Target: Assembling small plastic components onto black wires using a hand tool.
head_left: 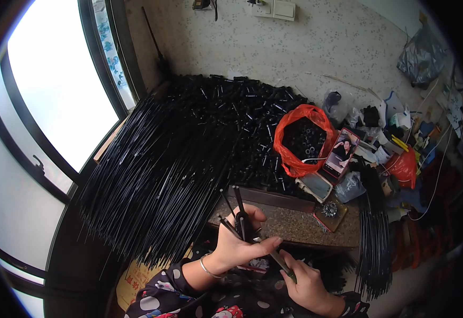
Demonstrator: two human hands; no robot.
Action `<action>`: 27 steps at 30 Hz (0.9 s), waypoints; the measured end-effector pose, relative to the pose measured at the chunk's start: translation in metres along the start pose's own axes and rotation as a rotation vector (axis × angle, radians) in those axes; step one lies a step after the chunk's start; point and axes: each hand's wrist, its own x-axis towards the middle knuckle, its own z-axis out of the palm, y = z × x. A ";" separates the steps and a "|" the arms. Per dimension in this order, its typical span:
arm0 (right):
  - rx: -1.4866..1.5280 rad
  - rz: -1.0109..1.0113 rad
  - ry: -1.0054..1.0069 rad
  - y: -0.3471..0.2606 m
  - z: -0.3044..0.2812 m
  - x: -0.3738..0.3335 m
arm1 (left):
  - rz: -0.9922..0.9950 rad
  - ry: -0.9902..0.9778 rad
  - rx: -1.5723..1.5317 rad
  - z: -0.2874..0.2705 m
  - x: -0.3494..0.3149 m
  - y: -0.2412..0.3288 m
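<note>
My left hand is closed round a small cluster of short black rods with pale tips, pointing up and to the left. Its thumb stretches toward a slim dark hand tool with a greenish end, whose exact kind I cannot make out. My right hand grips that tool by its lower end. The tool's upper end meets the black parts by my left palm, where fingers hide the contact. Beyond my hands lies a big heap of long thin black rods with thick black ends.
An orange-red plastic bag with small dark rings stands right of the heap. Beside it are a lit phone and a shallow dish of small metal parts. More black rods hang over the table's right side. A window is at left.
</note>
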 end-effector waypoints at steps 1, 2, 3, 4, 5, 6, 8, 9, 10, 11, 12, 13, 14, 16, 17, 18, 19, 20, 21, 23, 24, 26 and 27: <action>-0.002 0.000 0.000 -0.001 0.000 -0.001 | -0.010 -0.006 0.024 0.000 0.000 0.000; -0.017 -0.008 0.003 -0.001 0.000 -0.001 | -0.020 -0.012 0.048 0.000 0.001 0.000; -0.029 -0.015 0.003 -0.002 0.001 -0.003 | -0.023 -0.011 0.049 0.000 0.000 0.001; -0.027 -0.013 0.001 -0.003 0.003 -0.005 | -0.014 0.007 0.061 0.002 -0.001 0.002; 0.082 0.039 -0.029 -0.003 0.005 -0.007 | -0.003 0.023 0.073 0.002 -0.001 0.003; 0.187 0.091 -0.054 -0.002 0.005 -0.008 | -0.002 0.019 0.070 0.000 -0.001 0.002; 0.249 0.089 -0.087 0.004 0.002 -0.008 | 0.102 -0.110 0.300 -0.007 -0.002 -0.001; 0.312 0.085 -0.118 0.009 -0.001 -0.007 | 0.115 -0.123 0.295 -0.006 -0.001 0.001; 0.351 0.217 -0.263 0.013 -0.010 -0.002 | 0.091 -0.105 0.309 -0.004 -0.001 0.004; 0.391 0.350 -0.405 0.017 -0.020 0.005 | 0.069 -0.089 0.322 -0.003 -0.001 0.006; 0.483 0.460 -0.420 0.022 -0.024 0.011 | 0.093 -0.127 0.284 -0.005 -0.002 0.008; 0.330 0.246 -0.227 0.040 -0.018 0.011 | 0.100 -0.111 0.203 -0.007 -0.004 0.004; 0.166 0.042 -0.038 0.064 -0.011 0.010 | 0.101 -0.100 0.120 -0.007 -0.006 0.001; -0.058 0.210 0.046 0.099 -0.003 0.012 | 0.060 -0.063 0.027 -0.017 -0.011 0.009; -0.224 0.292 0.074 0.113 0.003 0.011 | 0.044 -0.020 0.053 -0.021 -0.014 0.010; -0.354 0.337 0.040 0.132 0.014 0.011 | 0.053 0.009 0.035 -0.028 -0.019 0.008; -0.364 0.358 0.057 0.143 0.017 0.006 | 0.057 0.020 0.001 -0.031 -0.021 0.004; -0.462 0.340 0.044 0.152 0.021 0.002 | 0.060 0.013 -0.056 -0.034 -0.024 -0.002; -0.557 0.315 0.023 0.158 0.024 0.000 | 0.034 -0.028 -0.124 -0.037 -0.025 0.004; -0.576 0.330 0.027 0.164 0.027 0.000 | 0.045 -0.094 -0.243 -0.041 -0.024 0.012; -0.591 0.337 0.028 0.168 0.030 0.001 | 0.096 -0.132 -0.309 -0.045 -0.021 0.018; -0.611 0.272 0.102 0.183 0.034 -0.001 | 0.195 -0.202 -0.432 -0.059 -0.008 0.033; -0.623 0.200 0.174 0.188 0.035 -0.005 | 0.251 -0.170 -0.540 -0.064 -0.004 0.044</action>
